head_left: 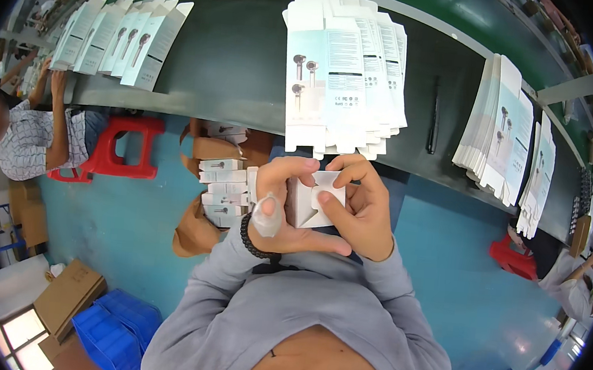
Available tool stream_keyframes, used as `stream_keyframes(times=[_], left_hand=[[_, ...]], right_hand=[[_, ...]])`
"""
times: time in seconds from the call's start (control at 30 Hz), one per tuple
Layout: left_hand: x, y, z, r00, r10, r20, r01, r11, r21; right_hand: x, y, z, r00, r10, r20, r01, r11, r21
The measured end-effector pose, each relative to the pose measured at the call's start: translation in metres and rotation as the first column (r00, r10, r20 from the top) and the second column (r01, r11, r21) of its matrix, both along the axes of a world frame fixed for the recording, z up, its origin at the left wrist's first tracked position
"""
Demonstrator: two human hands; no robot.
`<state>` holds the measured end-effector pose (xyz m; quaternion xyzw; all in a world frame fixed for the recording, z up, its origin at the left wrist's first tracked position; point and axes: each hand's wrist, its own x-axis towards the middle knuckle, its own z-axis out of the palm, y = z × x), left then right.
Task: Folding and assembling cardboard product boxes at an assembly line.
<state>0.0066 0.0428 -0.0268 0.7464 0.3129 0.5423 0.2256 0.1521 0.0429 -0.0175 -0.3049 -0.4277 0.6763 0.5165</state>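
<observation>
Between my hands, at the near edge of the dark table, is a small white carton [305, 217] with its flap end facing up. My left hand [279, 201] wraps round its left side, thumb and fingers curved about it. A whitish translucent cover sits on one of that hand's fingers. On the other side my right hand [367, 212] grips the carton, its thumb pressed on the end flaps. Just beyond my hands lies a stack of flat, unfolded cartons [348, 77] printed with earbuds.
More flat cartons [502, 132] fan out at the right, near a black pen [434, 116]. Folded-up cartons [143, 45] stand at the far left, by a person [40, 127] and a red stool [127, 145]. Below the table, a brown box [197, 229] holds several finished cartons [225, 191].
</observation>
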Motion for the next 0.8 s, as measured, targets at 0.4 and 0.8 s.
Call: stream_keyframes(times=[0.4,0.8], left_hand=[[-0.003,0.008,0.021,0.940,-0.008,0.340,-0.002,1.000,0.029],[-0.172,0.026,0.102,0.792,0.598,0.126,-0.605,0.739,0.295]], right_hand=[[-0.009,0.006,-0.019,0.982,0.043,0.183,-0.095,0.954,0.284],[-0.001,0.043,0.008,0.700,-0.393,0.596,-0.194,0.699,0.689]])
